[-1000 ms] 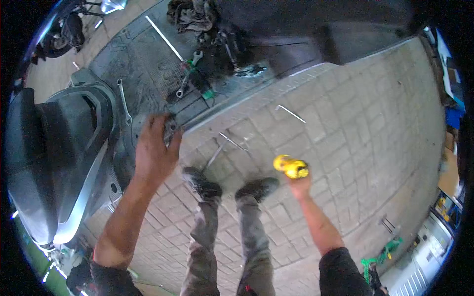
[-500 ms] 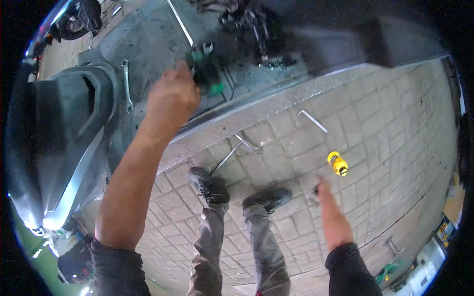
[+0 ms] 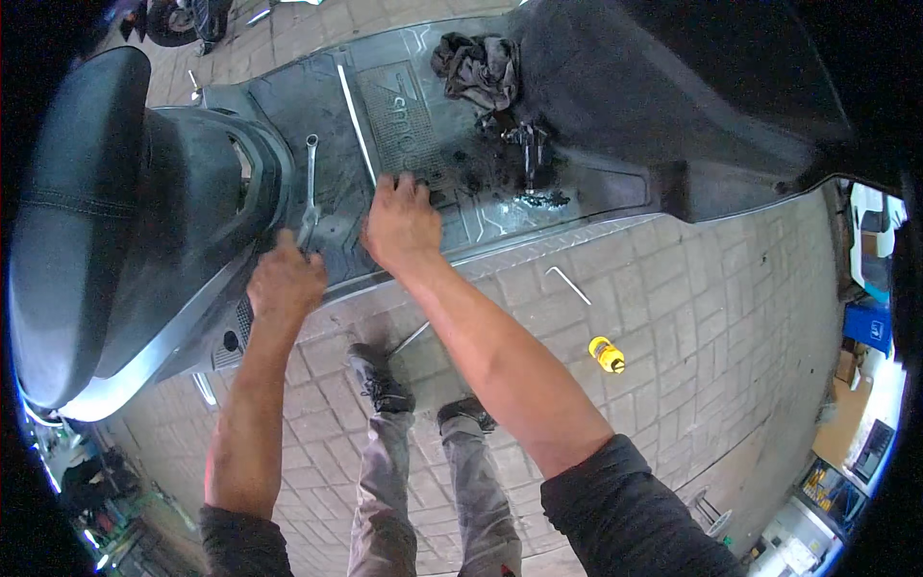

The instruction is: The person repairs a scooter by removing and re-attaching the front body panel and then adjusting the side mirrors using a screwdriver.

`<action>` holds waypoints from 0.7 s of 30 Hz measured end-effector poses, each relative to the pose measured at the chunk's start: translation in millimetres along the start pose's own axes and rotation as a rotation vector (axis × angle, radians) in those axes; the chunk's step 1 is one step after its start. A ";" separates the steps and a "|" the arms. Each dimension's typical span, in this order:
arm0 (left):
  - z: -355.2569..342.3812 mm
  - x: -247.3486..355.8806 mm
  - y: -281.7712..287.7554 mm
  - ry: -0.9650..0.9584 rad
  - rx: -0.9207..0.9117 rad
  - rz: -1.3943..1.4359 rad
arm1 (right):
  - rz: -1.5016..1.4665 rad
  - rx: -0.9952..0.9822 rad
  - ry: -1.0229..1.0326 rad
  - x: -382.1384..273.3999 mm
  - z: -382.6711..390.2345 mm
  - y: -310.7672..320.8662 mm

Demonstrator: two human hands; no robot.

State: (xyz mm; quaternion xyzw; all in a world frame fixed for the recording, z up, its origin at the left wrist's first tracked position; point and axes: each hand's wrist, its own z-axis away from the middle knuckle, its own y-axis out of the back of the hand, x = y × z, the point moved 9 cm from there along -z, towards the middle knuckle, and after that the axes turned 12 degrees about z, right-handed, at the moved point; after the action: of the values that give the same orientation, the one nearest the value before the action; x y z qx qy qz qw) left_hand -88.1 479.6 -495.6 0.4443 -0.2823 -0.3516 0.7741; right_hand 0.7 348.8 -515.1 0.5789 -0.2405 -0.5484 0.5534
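Observation:
My left hand [image 3: 286,277] is beside the lower end of a silver combination wrench [image 3: 311,178] on the scooter's footboard. Its fingers are apart and slightly blurred, and I see nothing held in them. Farther right, my right hand [image 3: 404,223] is low over the footboard mat [image 3: 394,106], with its fingers curled down at the near end of a long, thin silver rod [image 3: 354,115]. My fingers cover that end of the rod. Right of this hand, a black metal part [image 3: 529,154] sits on the mat among dark greasy smears.
A dark crumpled rag [image 3: 478,72] lies on the footboard. The scooter seat [image 3: 87,231] rises at the left. On the brick paving are a bent hex key [image 3: 569,286], a yellow bottle [image 3: 607,355] and another metal rod [image 3: 411,338], partly hidden by my forearm.
My left hand has moved down and left towards the wrench; the green and black tool it held is out of sight. My right hand has come up from the paving to the footboard.

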 end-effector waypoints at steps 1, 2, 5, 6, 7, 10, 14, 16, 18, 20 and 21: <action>-3.7 3.6 17.8 -0.009 0.119 0.110 | 0.020 0.002 -0.002 5.2 0.1 -5.4; -6.0 1.0 34.0 -0.007 0.240 0.219 | -0.030 0.091 0.030 7.3 7.0 -3.2; -50.5 7.0 34.5 0.013 0.196 0.210 | -0.137 0.128 0.017 28.3 43.0 -9.7; -57.9 1.5 33.7 0.018 0.183 0.222 | -0.215 0.083 -0.029 38.2 60.3 -17.0; -61.7 -2.5 36.7 -0.003 0.230 0.225 | -0.259 0.073 -0.022 45.7 84.8 -17.1; -63.2 6.3 33.6 -0.026 0.181 0.239 | -0.224 0.048 -0.082 92.4 172.8 -32.8; -37.4 14.9 4.2 -0.099 -0.028 0.125 | -0.133 -0.195 -0.319 175.0 308.0 -99.9; 11.9 28.2 -22.9 -0.351 0.043 0.300 | -0.144 -0.278 -0.408 213.0 375.8 -120.2; 79.8 11.4 -62.6 -0.485 0.051 0.407 | -0.139 -0.398 -0.523 215.2 415.4 -132.5; 116.5 15.4 -150.0 -0.204 -0.411 0.539 | -0.108 -0.525 -0.658 230.6 453.7 -142.2; 138.5 22.5 -195.4 -0.057 -0.644 0.563 | -0.102 -0.620 -0.718 236.5 472.8 -150.9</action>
State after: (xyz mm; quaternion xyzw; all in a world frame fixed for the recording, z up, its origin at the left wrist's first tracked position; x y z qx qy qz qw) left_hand -235.9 324.0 -604.2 0.0758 -0.2896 -0.2089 0.9310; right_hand -408.1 2.1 -637.6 0.1716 -0.2130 -0.7862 0.5542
